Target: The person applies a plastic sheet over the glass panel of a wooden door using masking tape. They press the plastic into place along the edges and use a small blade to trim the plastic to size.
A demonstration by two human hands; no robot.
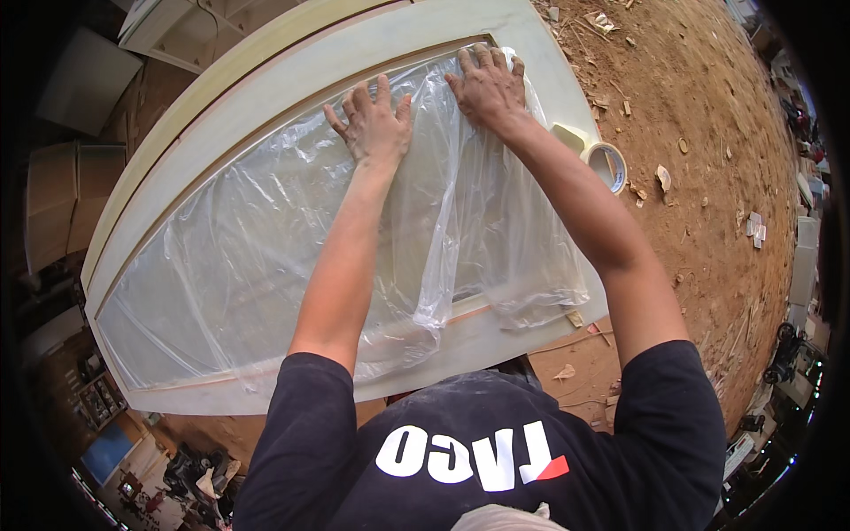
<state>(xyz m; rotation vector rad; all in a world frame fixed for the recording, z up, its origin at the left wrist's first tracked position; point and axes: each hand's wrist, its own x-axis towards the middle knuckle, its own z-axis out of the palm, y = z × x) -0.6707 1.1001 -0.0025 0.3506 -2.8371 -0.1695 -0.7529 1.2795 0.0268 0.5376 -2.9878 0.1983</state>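
Note:
A large pale-painted panel (511, 345), framed like a door, lies flat before me. Clear plastic sheeting (265, 265) covers its recessed middle, with wrinkles and a long raised fold. My left hand (375, 123) rests on the sheeting near the far edge of the recess, fingers spread. Close to the far right corner of that recess, my right hand (488, 86) lies palm down on the plastic with its fingers apart. A roll of masking tape (607, 167) sits at the panel's right edge, and a pale strip of tape (568, 138) extends from it.
A second, yellowish panel (126, 199) shows along the far side. Brown dirt ground (690, 219) with scraps lies to the right. At the left are cardboard boxes (53, 199), and a white cabinet (182, 33) stands at the upper left.

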